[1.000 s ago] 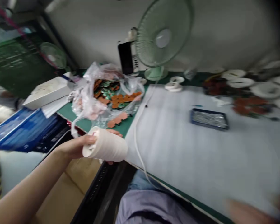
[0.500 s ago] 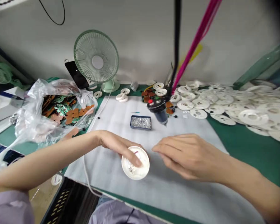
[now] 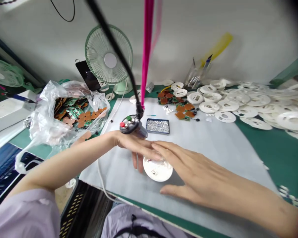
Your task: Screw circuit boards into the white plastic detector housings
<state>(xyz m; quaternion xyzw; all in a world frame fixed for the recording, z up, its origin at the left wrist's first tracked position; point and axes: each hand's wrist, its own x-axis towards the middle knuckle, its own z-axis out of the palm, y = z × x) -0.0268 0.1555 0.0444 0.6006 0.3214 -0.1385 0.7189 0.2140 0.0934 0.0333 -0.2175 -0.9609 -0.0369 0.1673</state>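
Observation:
My left hand [image 3: 136, 145] grips a small round white plastic cover [image 3: 159, 172] by its upper edge, thumb on top. The cover's inner side faces up, with a tiny fitting near its lower left. My right hand [image 3: 186, 168] is spread open at the cover's right side. Its fingers reach over the upper edge beside my left thumb, and its thumb stands apart below. Whether the right fingers touch the cover, I cannot tell. Just above my left hand hangs an electric screwdriver [image 3: 132, 126]; its tip is hidden.
Behind the hands stands a blue tray [image 3: 157, 132] of small metal screws. Brown and green circuit boards [image 3: 185, 110] lie near a large heap of white discs [image 3: 238, 99]. A plastic bag [image 3: 43, 115] of boards and a fan [image 3: 109, 56] are at left.
My right hand has moved left to the cover and spread its fingers. The screwdriver has swung left, over my left hand. The view has shifted slightly.

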